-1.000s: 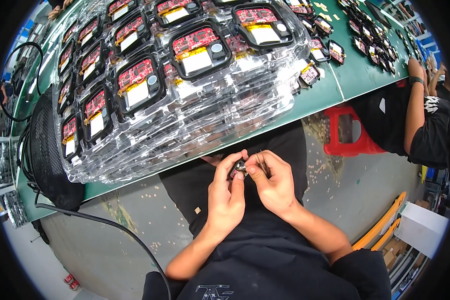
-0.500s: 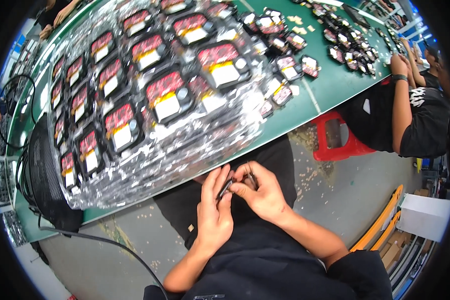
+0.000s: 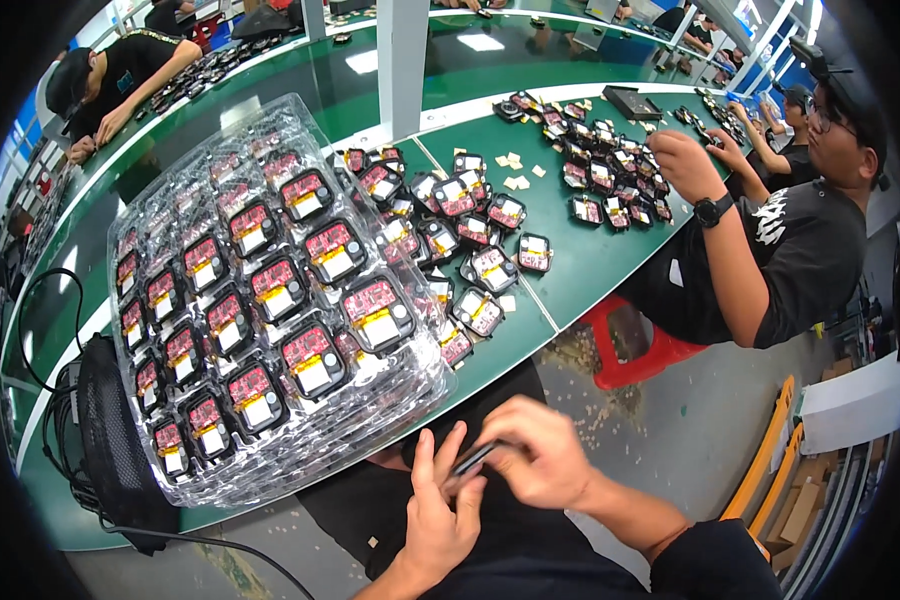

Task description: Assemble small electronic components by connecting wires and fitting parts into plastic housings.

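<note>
Over my lap, a small black flat casing (image 3: 476, 459) is held between both hands, seen edge-on and blurred. My left hand (image 3: 440, 515) pinches its lower left end between thumb and fingers. Bent over its upper right side are the closed fingers of my right hand (image 3: 548, 458), which hide part of it. Just beyond the hands lies a stack of clear plastic trays (image 3: 360, 425). In the top tray's pockets sit several black-framed devices with red circuit boards, such as the nearest one (image 3: 313, 358), each with yellow tape and a white block.
Loose devices (image 3: 492, 268) lie heaped right of the trays on the green table (image 3: 550, 255). A black mesh bag (image 3: 120, 440) and cables are at the left. A red stool (image 3: 620, 345) and a co-worker (image 3: 800, 240) are at the right; another person (image 3: 120, 85) works across the table.
The view has tipped up, showing more of the far table and the co-workers. Both hands now appear lower in it, with the black casing still between them; the right hand is blurred by motion.
</note>
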Demonstrator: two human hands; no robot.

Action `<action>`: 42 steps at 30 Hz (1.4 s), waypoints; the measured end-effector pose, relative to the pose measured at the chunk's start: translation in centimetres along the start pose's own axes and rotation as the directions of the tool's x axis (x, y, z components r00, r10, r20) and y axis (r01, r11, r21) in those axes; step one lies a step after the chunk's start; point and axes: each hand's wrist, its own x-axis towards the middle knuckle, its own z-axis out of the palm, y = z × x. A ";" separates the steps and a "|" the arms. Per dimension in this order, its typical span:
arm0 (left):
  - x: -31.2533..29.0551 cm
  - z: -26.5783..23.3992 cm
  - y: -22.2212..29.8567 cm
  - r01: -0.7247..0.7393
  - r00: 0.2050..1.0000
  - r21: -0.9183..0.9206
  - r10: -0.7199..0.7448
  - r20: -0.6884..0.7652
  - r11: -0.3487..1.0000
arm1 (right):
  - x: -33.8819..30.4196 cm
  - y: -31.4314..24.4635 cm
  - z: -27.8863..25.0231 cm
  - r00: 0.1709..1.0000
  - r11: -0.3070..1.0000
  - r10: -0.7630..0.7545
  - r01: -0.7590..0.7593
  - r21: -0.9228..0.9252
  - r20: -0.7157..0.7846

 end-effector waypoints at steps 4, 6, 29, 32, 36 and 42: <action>-0.1 0.1 0.4 -0.026 1.000 -0.094 0.026 0.006 0.995 | 5.4 -1.3 -4.0 0.932 0.955 -0.155 0.057 -0.291 -0.327; -0.4 0.1 0.0 0.052 0.998 -0.064 -0.049 0.049 0.997 | 9.4 -1.0 -4.8 0.910 0.921 -0.230 0.090 -0.379 -0.345; -4.1 -2.3 -0.5 0.397 0.914 0.065 -0.401 0.065 0.916 | 28.5 8.6 -16.7 0.951 0.373 0.165 -0.305 -0.876 -0.261; -3.6 -2.4 -0.6 0.379 0.919 0.070 -0.384 0.088 0.923 | 26.5 7.6 -15.3 0.951 0.481 -0.129 -0.188 -0.856 -0.281; -2.7 -2.6 -1.1 0.399 0.911 -0.001 -0.396 0.111 0.917 | 21.6 3.5 -14.1 0.852 0.701 -0.430 0.108 -0.705 -0.298; -1.1 -3.6 -0.9 0.429 0.902 -0.326 -0.381 0.202 0.842 | 8.7 -3.3 -9.6 0.896 0.880 -0.441 0.443 -0.173 0.053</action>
